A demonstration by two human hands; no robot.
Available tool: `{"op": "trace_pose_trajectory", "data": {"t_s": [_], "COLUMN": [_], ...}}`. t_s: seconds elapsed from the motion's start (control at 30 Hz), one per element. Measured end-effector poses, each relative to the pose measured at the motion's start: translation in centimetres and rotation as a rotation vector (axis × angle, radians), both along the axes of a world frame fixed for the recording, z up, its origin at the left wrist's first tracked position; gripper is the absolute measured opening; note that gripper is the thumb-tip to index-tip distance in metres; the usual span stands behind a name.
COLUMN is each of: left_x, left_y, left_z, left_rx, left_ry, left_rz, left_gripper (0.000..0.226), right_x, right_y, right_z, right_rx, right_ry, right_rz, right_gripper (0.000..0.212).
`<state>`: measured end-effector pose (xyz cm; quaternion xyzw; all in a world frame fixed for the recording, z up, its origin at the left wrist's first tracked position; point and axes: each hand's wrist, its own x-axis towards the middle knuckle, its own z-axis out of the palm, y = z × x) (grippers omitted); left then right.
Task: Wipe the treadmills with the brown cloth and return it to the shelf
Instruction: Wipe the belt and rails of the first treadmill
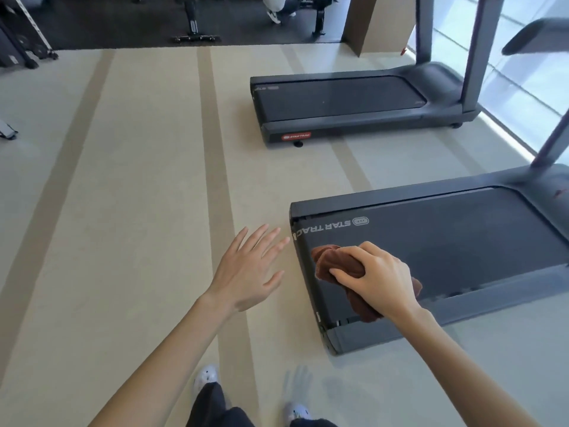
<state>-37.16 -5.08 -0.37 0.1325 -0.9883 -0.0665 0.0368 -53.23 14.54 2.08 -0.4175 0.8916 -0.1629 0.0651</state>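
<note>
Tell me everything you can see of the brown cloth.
The brown cloth is a soft, terry-like rag, reddish brown, bunched into folds. It lies on the dark belt of the nearer treadmill, near its rear end by the STAR TRAC lettering. The right hand presses down on it, fingers curled over the bundle, hiding its middle. Cloth shows beyond the hand on three sides.

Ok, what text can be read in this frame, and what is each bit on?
"STAR TRAC": white, upside down, on the near treadmill belt.
"STAR TRAC": on the red badge of the far treadmill.
The small mark on the far belt is too blurred to read.
</note>
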Motion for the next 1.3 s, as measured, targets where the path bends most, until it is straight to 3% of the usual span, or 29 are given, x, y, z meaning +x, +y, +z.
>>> {"op": "trace_pose_trajectory", "data": {"t_s": [0.37,0.63,1.3], "left_x": [0.0,-5.8,-33.8], "left_y": [-19.1,-25.1,-37.2], "left_z": [4.1,2.4,0.6], "left_rx": [-0.098,-0.071,-0.158], "left_ry": [-0.036,-0.049,-0.053], "left_rz": [-0.230,-0.414,-0.817], "left_gripper": [0.060,0.060,0.061], "right_x": [3.9,2.2,-15.8], "right_y": [-16.4,-20.2,-30.5], "right_z": [1.0,0.7,-1.3], "right_rx": [-0.120,-0.110,-0.122], "right_ry": [0.008,0.024,-0.004], "right_rz": [-0.207,-0.413,-0.751], "right_gripper": [0.029,0.028,0.027]}}
